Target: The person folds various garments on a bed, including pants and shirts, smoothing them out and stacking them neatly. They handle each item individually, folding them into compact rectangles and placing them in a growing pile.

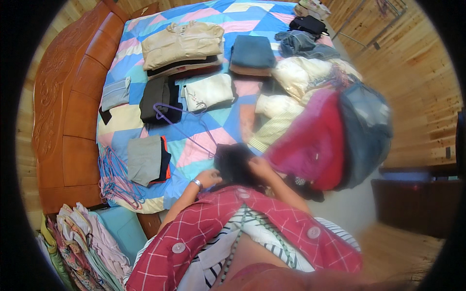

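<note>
A black garment (pixel 235 163) hangs or lies at the bed's near edge, right before my body. My left hand (pixel 210 178), with a watch on the wrist, pinches its left side. On the opposite side my right hand (pixel 259 168) grips it, fingers curled inward. A purple clothes hanger (pixel 182 135) lies on the patchwork bedspread (pixel 218 122) just beyond, its hook end close to the black cloth. The garment's lower part is hidden by my red checked clothing.
Folded stacks include beige jackets (pixel 182 45), jeans (pixel 253 52), dark trousers (pixel 156 100), a white garment (pixel 210 91) and grey cloth (pixel 144 160). Loose clothes, among them a red-pink garment (pixel 309 145), heap at right. Several hangers (pixel 116 178) lie near the wooden headboard (pixel 72 102).
</note>
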Demonstrator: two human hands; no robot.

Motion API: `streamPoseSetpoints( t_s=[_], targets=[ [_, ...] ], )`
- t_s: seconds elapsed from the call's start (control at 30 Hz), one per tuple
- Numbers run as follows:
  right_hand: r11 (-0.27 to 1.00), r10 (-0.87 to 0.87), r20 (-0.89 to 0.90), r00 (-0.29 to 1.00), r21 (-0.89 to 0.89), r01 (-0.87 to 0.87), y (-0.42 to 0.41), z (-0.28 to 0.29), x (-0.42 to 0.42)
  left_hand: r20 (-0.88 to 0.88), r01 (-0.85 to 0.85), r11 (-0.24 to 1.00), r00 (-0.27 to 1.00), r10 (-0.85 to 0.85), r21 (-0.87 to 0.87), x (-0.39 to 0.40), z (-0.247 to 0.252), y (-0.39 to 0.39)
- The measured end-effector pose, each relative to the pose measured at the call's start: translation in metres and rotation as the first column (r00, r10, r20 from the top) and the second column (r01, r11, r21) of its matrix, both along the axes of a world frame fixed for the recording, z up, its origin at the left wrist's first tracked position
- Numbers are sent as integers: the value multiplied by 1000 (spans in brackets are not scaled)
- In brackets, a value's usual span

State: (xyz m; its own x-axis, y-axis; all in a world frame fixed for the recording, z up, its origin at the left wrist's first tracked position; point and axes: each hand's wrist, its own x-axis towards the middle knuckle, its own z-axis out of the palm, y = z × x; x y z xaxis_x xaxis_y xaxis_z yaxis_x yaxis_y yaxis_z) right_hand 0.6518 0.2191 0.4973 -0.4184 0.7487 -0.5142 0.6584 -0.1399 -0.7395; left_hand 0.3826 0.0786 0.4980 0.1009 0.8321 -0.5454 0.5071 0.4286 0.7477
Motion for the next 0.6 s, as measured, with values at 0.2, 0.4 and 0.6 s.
streamPoseSetpoints(
  t_s=[0.2, 0.4, 0.6],
  targets=[
    [997, 62, 150, 987, 36, -68, -11, -19, 8, -177, -634, 740, 720, 671, 226, -75, -61, 38],
    [990, -99, 256, 962, -76, 122, -55, -5, 23, -201, -570, 709, 703, 682, 415, -112, -93, 117],
    [895, -320, 222, 921, -247, 370, -75, -38, 35, -33, -858, 509, 508, 861, 63, -101, -129, 222]
  ],
)
